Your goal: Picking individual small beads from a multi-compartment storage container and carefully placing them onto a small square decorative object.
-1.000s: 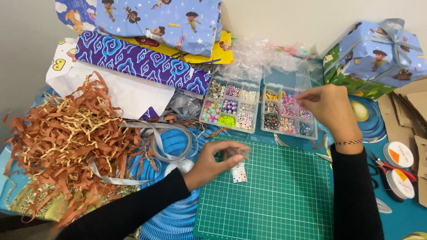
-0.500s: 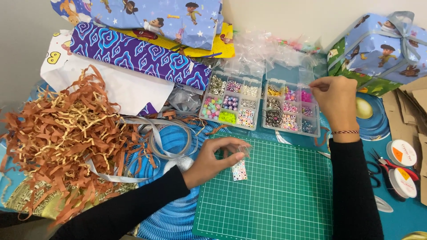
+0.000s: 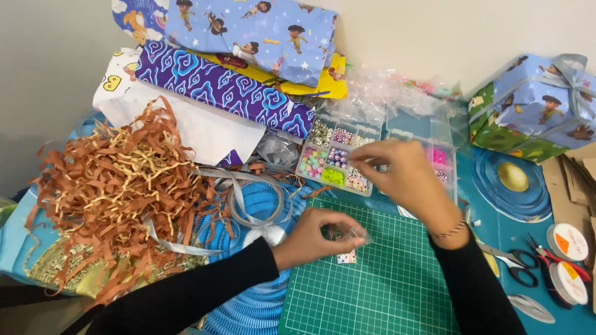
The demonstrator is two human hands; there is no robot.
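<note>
Bead box point(image 3: 335, 162) under right hand point(image 3: 406, 180); paper shreds point(image 3: 118, 186), ribbon point(image 3: 251, 201) nr left hand point(image 3: 316, 239).

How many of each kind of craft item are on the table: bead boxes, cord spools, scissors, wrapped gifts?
Bead boxes: 2
Cord spools: 2
Scissors: 1
Wrapped gifts: 1
Total: 6

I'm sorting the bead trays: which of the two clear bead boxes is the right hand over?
The right hand is over the left bead box, with green and pastel beads; the other box, with pink beads, lies to its right.
</note>
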